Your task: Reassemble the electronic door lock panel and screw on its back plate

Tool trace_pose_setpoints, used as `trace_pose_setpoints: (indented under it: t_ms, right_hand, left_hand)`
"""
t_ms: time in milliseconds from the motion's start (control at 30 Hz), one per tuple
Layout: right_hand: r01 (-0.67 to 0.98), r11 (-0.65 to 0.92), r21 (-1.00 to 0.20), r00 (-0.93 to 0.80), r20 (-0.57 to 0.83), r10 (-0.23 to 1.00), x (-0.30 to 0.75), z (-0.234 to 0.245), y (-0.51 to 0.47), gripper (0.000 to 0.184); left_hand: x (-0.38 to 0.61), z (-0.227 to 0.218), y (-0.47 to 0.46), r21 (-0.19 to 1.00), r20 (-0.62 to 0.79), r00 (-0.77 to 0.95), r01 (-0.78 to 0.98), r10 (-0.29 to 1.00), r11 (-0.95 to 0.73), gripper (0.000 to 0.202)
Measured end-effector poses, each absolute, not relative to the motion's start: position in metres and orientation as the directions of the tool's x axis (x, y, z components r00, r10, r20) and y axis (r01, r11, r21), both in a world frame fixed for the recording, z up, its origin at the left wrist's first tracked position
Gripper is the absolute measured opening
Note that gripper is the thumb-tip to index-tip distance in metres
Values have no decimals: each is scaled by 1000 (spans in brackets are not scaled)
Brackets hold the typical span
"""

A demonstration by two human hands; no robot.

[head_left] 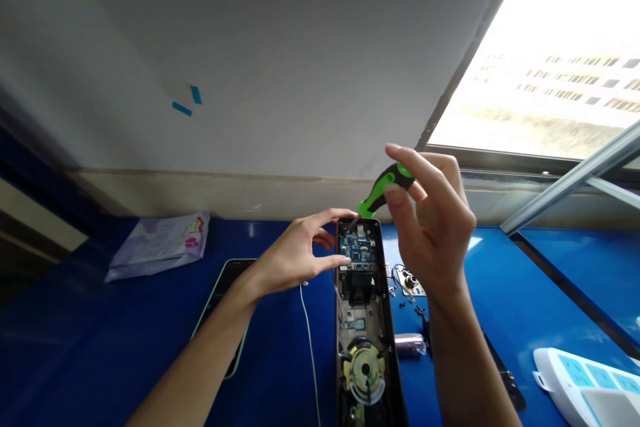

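A long black opened device (385, 320) lies on the blue table (500, 307), showing a blue circuit board (357, 248) at its far end and a round brass-coloured part (365, 369) nearer me. My left hand (300, 253) rests against the device's left edge beside the circuit board, thumb and fingers curved around it. My right hand (433, 227) is closed on a green and black screwdriver (385, 190), whose tip points down at the top of the circuit board.
A phone (225, 287) lies left of the device, with a white cable (310, 340) between them. A purple packet (160, 243) sits at far left. Small screws and parts (407, 283), a silvery cylinder (410, 345) and a white power strip (585, 383) lie to the right. A window (550, 73) is at upper right.
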State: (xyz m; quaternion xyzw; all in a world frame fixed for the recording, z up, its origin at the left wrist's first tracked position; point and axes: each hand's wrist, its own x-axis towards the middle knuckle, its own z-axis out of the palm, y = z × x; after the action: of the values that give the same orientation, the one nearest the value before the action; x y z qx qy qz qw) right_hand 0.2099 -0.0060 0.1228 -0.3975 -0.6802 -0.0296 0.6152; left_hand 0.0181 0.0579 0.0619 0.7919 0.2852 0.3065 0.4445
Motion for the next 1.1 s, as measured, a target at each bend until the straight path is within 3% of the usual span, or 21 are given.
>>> trace_pose_setpoints:
  t_ms: [100, 167, 300, 500, 667, 800, 867, 967, 1100]
  right_hand:
    - [480, 720, -501, -30, 811, 585, 210, 124, -8, 46]
    - [455, 724, -518, 3, 815, 580, 209, 123, -8, 43]
    - [578, 664, -475, 153, 862, 483, 207, 120, -6, 35]
    - [484, 700, -525, -63, 777, 627, 207, 127, -13, 45]
    - [564, 675, -476, 48, 835, 548, 204, 128, -14, 31]
    - [593, 642, -487, 30, 810, 586, 206, 128, -11, 32]
    - [585, 654, -479, 9, 810, 586, 209, 132, -13, 34]
    - [605, 671, -429, 87, 873, 479, 218, 141, -22, 36]
    - [716, 570, -404, 187, 897, 401, 242, 154, -40, 36]
  left_hand:
    - [18, 63, 58, 885, 228, 660, 166, 715, -436, 65]
    - [18, 63, 58, 880, 232, 661, 169, 714, -443, 64]
    - [19, 61, 58, 874, 237, 653, 180, 720, -451, 64]
    - [19, 60, 58, 888, 217, 651, 178, 728, -425, 67]
    - [20, 59, 59, 871, 215, 640, 217, 738, -442, 71]
    - [19, 60, 59, 847, 215, 641, 254, 737, -468, 72]
    - [18, 64, 56, 817, 220, 658, 279, 720, -505, 72]
    - [21, 73, 49, 707, 274, 652, 362, 707, -607, 70]
    - [35, 78, 36, 541, 443, 601, 412, 665, -733, 47]
